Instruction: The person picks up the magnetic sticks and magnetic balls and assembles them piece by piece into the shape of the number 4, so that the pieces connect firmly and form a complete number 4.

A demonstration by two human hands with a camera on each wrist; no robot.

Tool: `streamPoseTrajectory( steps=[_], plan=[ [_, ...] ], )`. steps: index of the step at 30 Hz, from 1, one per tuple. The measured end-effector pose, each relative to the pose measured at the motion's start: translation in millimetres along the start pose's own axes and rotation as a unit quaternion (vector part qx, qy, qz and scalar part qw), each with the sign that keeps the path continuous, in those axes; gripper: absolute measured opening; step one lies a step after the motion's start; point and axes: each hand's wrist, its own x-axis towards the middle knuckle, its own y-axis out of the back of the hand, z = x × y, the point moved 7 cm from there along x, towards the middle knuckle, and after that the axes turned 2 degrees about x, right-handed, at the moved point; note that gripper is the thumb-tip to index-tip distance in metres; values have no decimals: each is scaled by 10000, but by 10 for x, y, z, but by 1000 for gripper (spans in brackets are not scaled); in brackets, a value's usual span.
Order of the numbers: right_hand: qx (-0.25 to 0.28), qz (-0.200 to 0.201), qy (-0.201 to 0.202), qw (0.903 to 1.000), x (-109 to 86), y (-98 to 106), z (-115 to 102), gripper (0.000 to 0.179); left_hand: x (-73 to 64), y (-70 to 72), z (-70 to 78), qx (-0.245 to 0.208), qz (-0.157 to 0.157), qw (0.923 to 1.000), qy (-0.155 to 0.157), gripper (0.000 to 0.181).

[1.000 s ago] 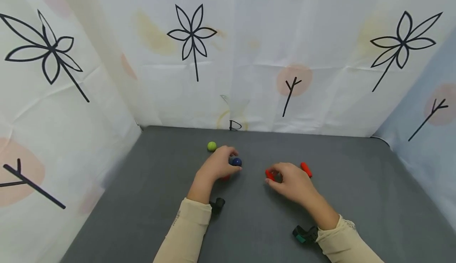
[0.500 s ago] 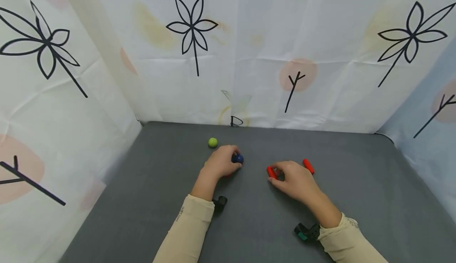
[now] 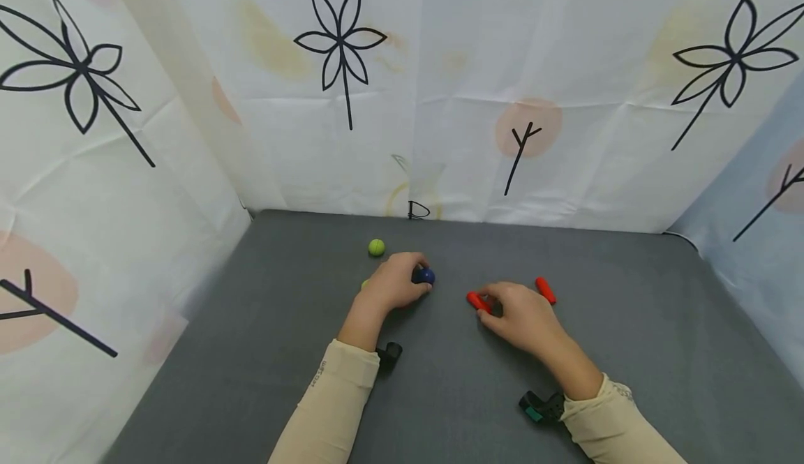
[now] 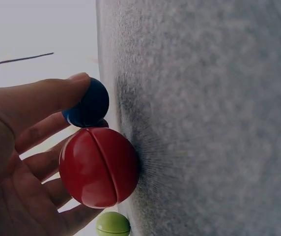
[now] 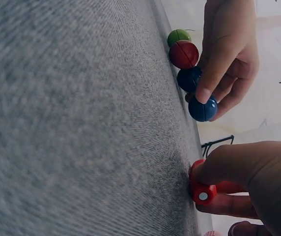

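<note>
Left hand (image 3: 394, 284): grasping, thumb and fingers pinching a glossy blue ball (image 5: 204, 110). Right hand (image 3: 518, 314): also grasping, thumb and finger around a smooth red cylinder (image 3: 477, 301), white dot on its end. Cannot tell whether either held piece touches the grey cloth (image 3: 452, 366).

Room: a strip of the cloth separates the two grips; more runs from both wrists toward the person, and broadly outward past the right grip to a slanting side edge. Beyond both grips the far edge meets a pale, creased curtain (image 3: 452, 52) printed with black line flowers; margin there shallower.

Tighter quarters about the left grip: second blue ball (image 5: 187, 79) just beside the pinched one, then a red ball (image 4: 99, 169) on the palm side, seam crossing its shiny shell. Yellow-green ball (image 3: 376, 248) beyond the left knuckles; a yellow-green sliver (image 3: 364, 284) at that hand's outer side. Second red cylinder (image 3: 545, 290), round-ended, near the right knuckles on their far side. Close up, the cloth is fine-grained, slightly fuzzy.
</note>
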Motion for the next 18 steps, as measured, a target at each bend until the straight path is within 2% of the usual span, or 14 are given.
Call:
streamPoseTrajectory(
  steps=[10, 18],
  plan=[
    [208, 178, 224, 9994, 7, 25, -51, 23, -37, 1, 138, 44, -55, 9995, -300, 36],
    [738, 393, 366, 9958, -4, 74, -103, 21, -60, -34, 239, -128, -74, 9987, -485, 39]
  ],
)
